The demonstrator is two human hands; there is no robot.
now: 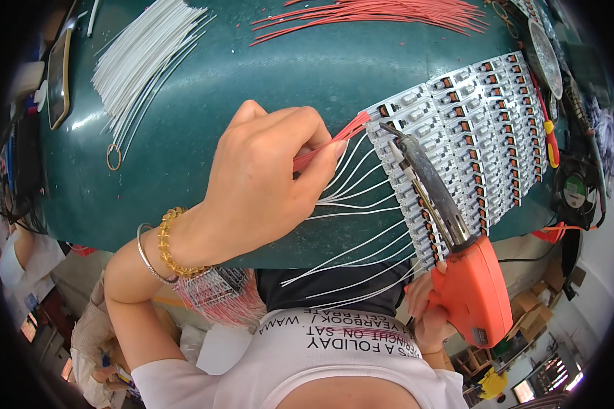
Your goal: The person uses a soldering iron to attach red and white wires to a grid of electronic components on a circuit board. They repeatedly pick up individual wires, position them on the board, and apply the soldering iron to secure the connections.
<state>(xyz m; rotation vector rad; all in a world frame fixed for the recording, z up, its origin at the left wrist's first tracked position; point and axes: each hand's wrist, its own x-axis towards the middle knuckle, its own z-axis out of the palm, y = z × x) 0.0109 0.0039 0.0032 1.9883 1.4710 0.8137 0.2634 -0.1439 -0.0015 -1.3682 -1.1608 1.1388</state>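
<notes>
My left hand is closed on a bundle of thin red wires, pinched between thumb and fingers. Their ends meet the near-left corner pads of a panel of small circuit boards. Several white wires run out from the panel's left edge toward me. My right hand grips a soldering gun by its red-orange handle. The gun's dark tip lies over the panel beside the red wire ends; whether it touches a pad I cannot tell. Orange-and-black components sit in rows across the panel.
A bundle of white wires and a pile of red wires lie on the green table. A phone rests at the left edge. Right of the panel are a red-and-yellow handled tool and a small fan.
</notes>
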